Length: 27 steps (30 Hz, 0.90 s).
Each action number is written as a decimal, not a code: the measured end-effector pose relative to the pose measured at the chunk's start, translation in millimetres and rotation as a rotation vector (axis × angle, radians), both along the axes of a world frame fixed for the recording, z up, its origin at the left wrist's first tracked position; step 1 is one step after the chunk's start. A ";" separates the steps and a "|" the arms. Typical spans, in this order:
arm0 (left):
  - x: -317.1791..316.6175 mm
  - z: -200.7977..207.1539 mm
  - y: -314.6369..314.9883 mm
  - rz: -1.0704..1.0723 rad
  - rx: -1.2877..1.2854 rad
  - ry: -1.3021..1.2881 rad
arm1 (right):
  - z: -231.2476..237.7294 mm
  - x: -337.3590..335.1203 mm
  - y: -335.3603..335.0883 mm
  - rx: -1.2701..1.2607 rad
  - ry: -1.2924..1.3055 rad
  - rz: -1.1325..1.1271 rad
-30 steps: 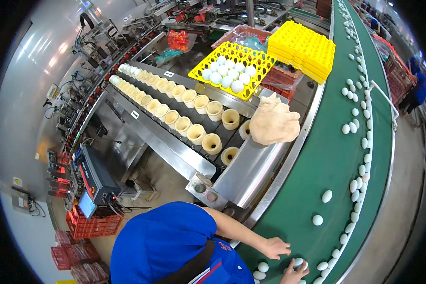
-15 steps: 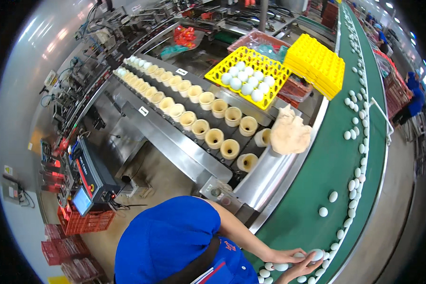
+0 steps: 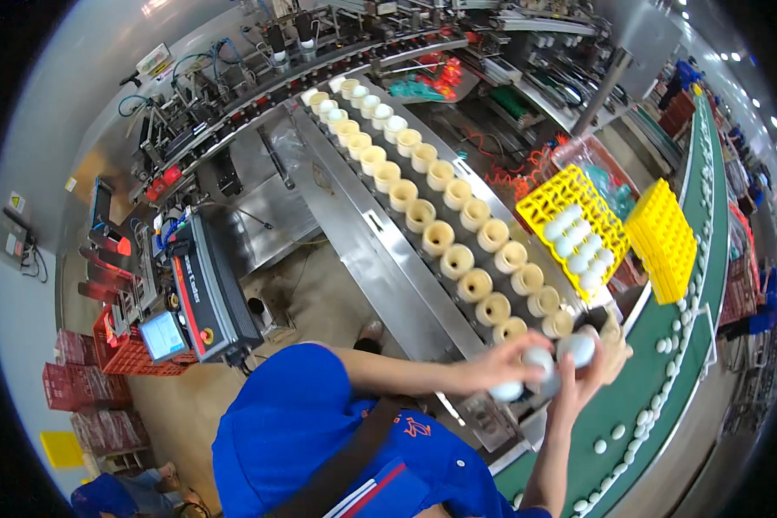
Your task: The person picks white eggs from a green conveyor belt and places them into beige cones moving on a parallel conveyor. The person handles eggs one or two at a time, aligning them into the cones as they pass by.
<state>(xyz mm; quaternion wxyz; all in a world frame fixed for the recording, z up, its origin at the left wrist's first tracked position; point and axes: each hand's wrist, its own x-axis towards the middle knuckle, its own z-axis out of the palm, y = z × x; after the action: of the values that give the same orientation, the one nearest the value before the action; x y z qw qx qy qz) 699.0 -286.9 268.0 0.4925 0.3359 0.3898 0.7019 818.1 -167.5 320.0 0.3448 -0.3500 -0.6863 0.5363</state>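
Note:
My left hand (image 3: 511, 363) is closed around pale eggs (image 3: 504, 391), somewhat smeared by motion. Beside it, my right hand (image 3: 578, 382) grips another pale egg (image 3: 577, 349) with its fingers curled. Both hands almost meet over the near end of a conveyor carrying two rows of cream cups (image 3: 438, 236). The nearest cups stand just beyond my fingers, and parts of them are hidden by my hands. At the far end several cups hold white eggs (image 3: 395, 126). A crumpled tan cloth-like thing (image 3: 614, 349) lies right behind my right hand.
A yellow egg tray (image 3: 535, 207) with several eggs sits right of the cups, beside a stack of yellow trays (image 3: 662, 242). The green belt (image 3: 570, 475) carries loose eggs along its right side. A machine with a screen (image 3: 164, 335) stands at left.
Both hands have come up from the green belt to the near cups, bringing eggs along. The view has turned, so the cup rows now run more steeply.

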 end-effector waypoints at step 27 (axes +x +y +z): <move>-597.3 -52.7 -85.5 0.854 -0.516 1.942 | -65.5 -577.4 -28.1 0.891 -0.916 0.537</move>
<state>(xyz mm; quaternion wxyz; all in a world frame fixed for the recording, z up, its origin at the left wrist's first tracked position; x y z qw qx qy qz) 101.8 -372.3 215.4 -0.2540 0.4702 0.8323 0.1475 240.7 -195.6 254.5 -0.0134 -0.1841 -0.9804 0.0682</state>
